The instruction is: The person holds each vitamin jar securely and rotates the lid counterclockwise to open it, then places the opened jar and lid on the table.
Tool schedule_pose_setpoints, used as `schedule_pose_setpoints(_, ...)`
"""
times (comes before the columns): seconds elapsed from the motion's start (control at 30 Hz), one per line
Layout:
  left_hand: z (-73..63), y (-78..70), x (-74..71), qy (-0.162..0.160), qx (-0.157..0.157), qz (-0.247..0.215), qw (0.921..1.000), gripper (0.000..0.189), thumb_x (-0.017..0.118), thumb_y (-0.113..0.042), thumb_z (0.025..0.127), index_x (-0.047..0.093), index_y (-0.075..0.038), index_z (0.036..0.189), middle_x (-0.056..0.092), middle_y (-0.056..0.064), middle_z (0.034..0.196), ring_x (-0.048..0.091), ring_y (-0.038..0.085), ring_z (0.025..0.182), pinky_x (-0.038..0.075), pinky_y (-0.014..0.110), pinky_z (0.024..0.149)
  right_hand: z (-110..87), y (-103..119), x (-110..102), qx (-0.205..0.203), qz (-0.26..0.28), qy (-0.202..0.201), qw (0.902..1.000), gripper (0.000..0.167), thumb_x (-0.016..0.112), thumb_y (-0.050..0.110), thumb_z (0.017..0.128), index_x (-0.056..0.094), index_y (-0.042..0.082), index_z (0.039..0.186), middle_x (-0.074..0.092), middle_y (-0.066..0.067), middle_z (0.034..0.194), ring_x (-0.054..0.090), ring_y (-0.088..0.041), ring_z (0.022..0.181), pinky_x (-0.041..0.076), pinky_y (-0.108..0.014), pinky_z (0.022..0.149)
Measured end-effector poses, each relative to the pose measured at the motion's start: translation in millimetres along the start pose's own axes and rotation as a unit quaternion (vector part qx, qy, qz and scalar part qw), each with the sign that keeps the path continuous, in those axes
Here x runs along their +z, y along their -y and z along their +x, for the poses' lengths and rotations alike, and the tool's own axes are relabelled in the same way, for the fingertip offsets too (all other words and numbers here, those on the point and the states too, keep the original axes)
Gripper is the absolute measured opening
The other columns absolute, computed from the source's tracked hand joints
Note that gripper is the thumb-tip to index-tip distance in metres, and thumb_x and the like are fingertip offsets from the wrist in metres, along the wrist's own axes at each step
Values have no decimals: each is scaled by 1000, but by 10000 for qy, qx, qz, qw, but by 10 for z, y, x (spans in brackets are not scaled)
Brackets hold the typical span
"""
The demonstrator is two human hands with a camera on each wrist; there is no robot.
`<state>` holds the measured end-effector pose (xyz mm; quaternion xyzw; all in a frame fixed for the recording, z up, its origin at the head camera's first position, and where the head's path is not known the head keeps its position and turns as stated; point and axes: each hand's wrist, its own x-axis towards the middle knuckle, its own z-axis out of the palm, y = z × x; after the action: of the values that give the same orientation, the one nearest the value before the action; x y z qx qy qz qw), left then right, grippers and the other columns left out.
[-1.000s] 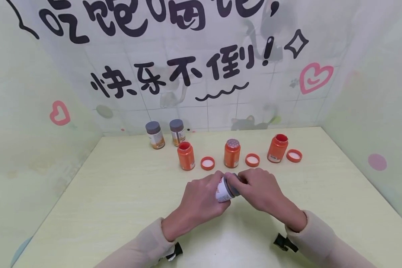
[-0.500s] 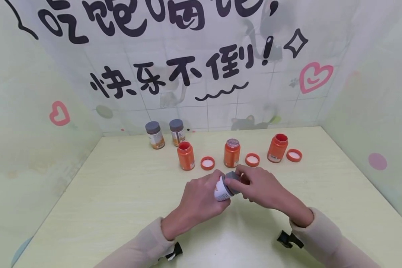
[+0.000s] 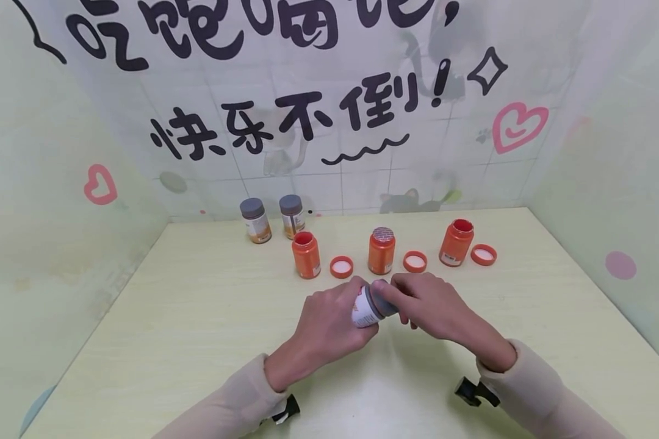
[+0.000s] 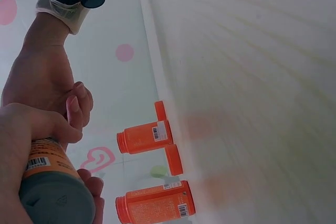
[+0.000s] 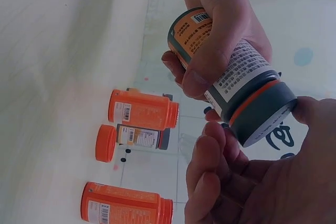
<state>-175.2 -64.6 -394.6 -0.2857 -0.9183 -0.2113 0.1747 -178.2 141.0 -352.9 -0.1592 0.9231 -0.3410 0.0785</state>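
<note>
My left hand (image 3: 329, 323) grips a supplement bottle (image 3: 365, 310), held tilted above the table with its capped end toward the right. The bottle has a white and orange label (image 5: 244, 72) and a grey base that shows in the left wrist view. My right hand (image 3: 431, 305) has the grey cap (image 5: 265, 114) between thumb and fingers. The thumb lies against the cap's edge, and the fingers curve loosely below it in the right wrist view. A thin orange-red band (image 5: 254, 98) shows between cap and bottle body.
Behind the hands stand an orange bottle (image 3: 306, 258), another with a patterned seal (image 3: 381, 255) and a third (image 3: 456, 245). Beside them lie upturned orange lids (image 3: 342, 267), (image 3: 415, 262), (image 3: 483, 255). Two grey-capped bottles (image 3: 256, 227), (image 3: 292, 219) stand near the back wall.
My right hand has shifted slightly right and its thumb and fingers have changed position on the cap. A reddish line now shows below the cap. The left hand has stayed nearly still.
</note>
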Motion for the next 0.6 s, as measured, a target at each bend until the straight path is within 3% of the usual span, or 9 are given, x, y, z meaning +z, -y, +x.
schedule_pose_setpoints(0.17, 3, -7, 5, 80, 5, -10, 10000, 45, 81, -37, 75, 57, -17, 108, 65, -7, 79, 52, 6, 59, 40, 16, 51, 7, -19, -11, -120, 125, 71, 9998, 44, 51, 62, 95, 59, 21, 80, 61, 3, 61, 61, -17, 55, 47, -33, 50)
schedule_pose_setpoints(0.37, 6, 1, 8, 103, -51, -38, 9999, 46, 82, -36, 75, 56, -16, 109, 67, -6, 81, 53, 6, 59, 42, 16, 52, 14, -28, -52, -369, 415, 371, 9978, 33, 57, 55, 95, 58, 22, 96, 63, -1, 67, 62, -19, 55, 52, -34, 52)
schedule_pose_setpoints(0.6, 6, 5, 11, 25, -23, -81, 10000, 46, 82, -35, 74, 57, -17, 108, 66, -7, 79, 53, 5, 59, 41, 15, 52, -8, -39, -101, -377, 384, 514, 9972, 37, 55, 56, 95, 55, 23, 113, 66, 1, 73, 62, -17, 56, 52, -34, 55)
